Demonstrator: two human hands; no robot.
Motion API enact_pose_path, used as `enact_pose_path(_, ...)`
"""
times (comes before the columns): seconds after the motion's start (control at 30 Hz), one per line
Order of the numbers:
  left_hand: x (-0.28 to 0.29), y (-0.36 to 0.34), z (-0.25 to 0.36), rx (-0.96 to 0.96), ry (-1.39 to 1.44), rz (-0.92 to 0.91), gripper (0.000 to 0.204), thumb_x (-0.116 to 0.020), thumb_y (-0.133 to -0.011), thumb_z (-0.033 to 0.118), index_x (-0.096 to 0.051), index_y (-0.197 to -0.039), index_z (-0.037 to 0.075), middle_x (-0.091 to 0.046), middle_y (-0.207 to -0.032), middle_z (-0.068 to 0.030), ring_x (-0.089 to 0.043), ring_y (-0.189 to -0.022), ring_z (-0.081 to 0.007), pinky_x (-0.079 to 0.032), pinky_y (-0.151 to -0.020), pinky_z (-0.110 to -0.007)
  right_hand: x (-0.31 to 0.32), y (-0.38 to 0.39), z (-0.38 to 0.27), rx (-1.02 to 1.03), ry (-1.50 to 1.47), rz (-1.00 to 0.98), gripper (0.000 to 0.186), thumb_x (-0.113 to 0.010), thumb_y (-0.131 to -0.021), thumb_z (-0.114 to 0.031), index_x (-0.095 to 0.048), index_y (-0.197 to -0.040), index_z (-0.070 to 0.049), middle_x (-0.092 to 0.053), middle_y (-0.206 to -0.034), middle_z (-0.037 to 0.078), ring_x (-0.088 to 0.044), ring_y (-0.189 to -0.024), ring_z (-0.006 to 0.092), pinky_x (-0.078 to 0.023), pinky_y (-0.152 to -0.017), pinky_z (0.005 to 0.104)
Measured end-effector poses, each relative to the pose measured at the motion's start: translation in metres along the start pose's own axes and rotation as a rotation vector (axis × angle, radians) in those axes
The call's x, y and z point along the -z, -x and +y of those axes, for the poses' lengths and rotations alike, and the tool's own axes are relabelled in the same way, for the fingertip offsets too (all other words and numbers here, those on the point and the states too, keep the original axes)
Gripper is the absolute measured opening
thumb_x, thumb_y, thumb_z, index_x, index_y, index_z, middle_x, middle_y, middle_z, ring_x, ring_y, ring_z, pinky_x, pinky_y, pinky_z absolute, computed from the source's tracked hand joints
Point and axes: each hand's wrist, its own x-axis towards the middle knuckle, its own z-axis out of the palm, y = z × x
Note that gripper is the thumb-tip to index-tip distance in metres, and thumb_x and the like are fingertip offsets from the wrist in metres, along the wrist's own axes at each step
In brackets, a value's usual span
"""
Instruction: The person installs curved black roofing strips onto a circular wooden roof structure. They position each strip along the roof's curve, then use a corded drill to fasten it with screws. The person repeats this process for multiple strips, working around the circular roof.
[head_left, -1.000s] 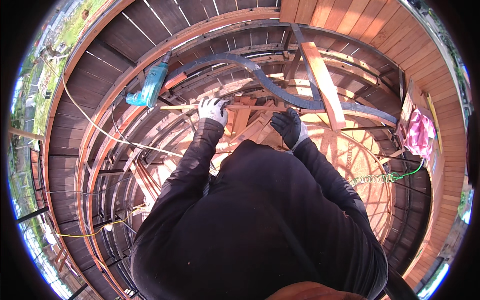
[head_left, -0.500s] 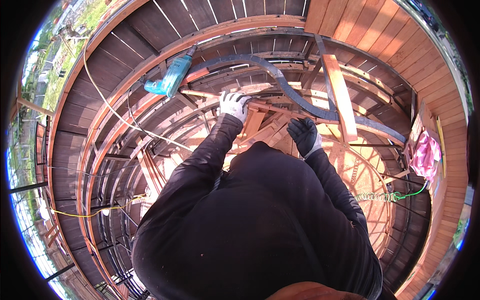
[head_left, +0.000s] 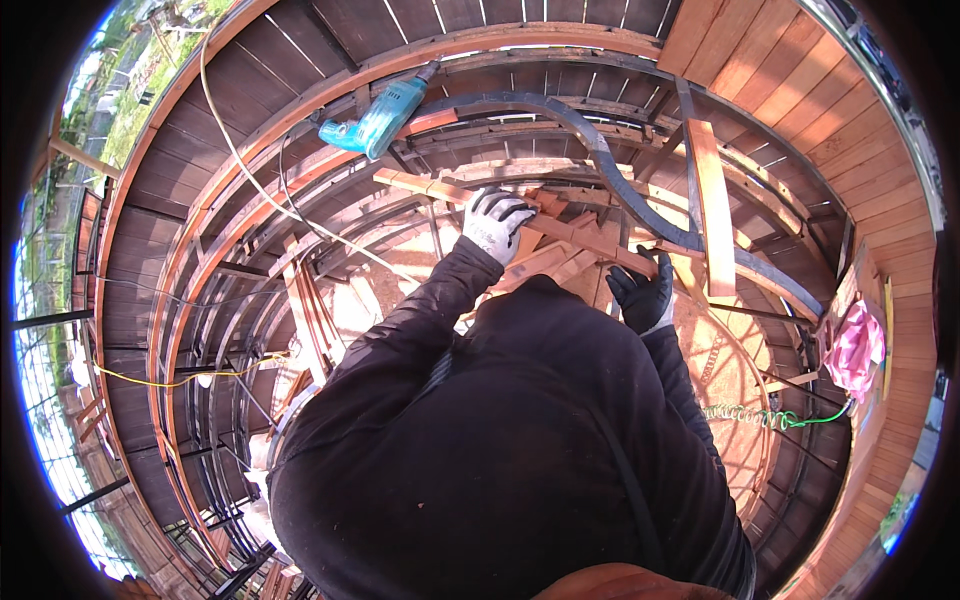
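A long narrow reddish wooden strip (head_left: 575,234) slants from upper left to lower right in front of my body. My left hand (head_left: 494,222), in a white glove with dark fingers, is wrapped over the strip left of its middle. At the strip's right end is my right hand (head_left: 643,292), in a black glove, its fingers and thumb closed around that end. Just beyond my hands, a dark curved bar (head_left: 603,160) bends down to the right. A teal power drill (head_left: 388,112) rests on the curved framing beyond my left hand.
Curved tiers of framing with dark boards (head_left: 465,14) surround me. A flat plank (head_left: 711,205) lies across the frame at right. Farther right are pink crumpled cloth (head_left: 856,346) and a coiled green hose (head_left: 750,415). A pale cable (head_left: 262,195) crosses at left, and loose strips (head_left: 308,320) lean below it.
My right hand has come up to the strip's right end and closed on it. My left hand keeps hold, and the strip has tilted more steeply. The whole view has shifted slightly.
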Motion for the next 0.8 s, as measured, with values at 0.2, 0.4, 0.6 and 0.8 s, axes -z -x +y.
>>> enact_pose_path(0.2,0.009,-0.01,0.019,0.029,0.036,-0.052,0.048,-0.072,-0.064,0.012,-0.062,-0.11,0.02,-0.055,-0.119,-0.005,-0.047,-0.119,-0.0308,-0.033,-0.105,-0.05,0.017,0.02,-0.016,0.156,0.097,-0.123,0.043,-0.055,-0.091,-0.024,-0.051,-0.129,-0.003,-0.057,-0.12,0.017,-0.059,-0.109,0.0274,-0.055,-0.088,0.0391)
enact_pose_path(0.4,0.039,-0.027,0.029,0.239,0.166,0.281,0.08,-0.09,-0.054,0.029,-0.046,-0.118,0.01,-0.045,-0.125,-0.0149,-0.039,-0.126,-0.0376,-0.032,-0.107,-0.051,0.049,0.048,-0.027,0.314,-0.083,-0.11,0.041,-0.056,-0.09,-0.016,-0.051,-0.126,0.001,-0.059,-0.118,0.02,-0.06,-0.109,0.0297,-0.057,-0.087,0.0398)
enact_pose_path(0.6,0.043,-0.057,0.023,0.787,0.904,0.412,0.038,-0.075,-0.083,0.015,-0.05,-0.109,0.005,-0.054,-0.107,-0.0118,-0.058,-0.1,-0.0253,-0.047,-0.094,-0.037,0.056,0.046,-0.006,0.366,-0.242,-0.086,0.04,-0.056,-0.093,-0.017,-0.05,-0.129,0.0,-0.056,-0.125,0.018,-0.059,-0.115,0.0287,-0.055,-0.094,0.0405)
enact_pose_path(0.8,0.019,-0.111,0.048,0.869,1.737,0.147,0.027,-0.054,-0.095,0.013,-0.046,-0.12,0.005,-0.06,-0.11,-0.0115,-0.064,-0.099,-0.0235,-0.055,-0.086,-0.04,0.058,0.042,0.004,0.151,-0.224,-0.17,0.037,-0.06,-0.093,-0.02,-0.051,-0.126,-0.004,-0.057,-0.12,0.016,-0.063,-0.105,0.0301,-0.054,-0.093,0.0437)
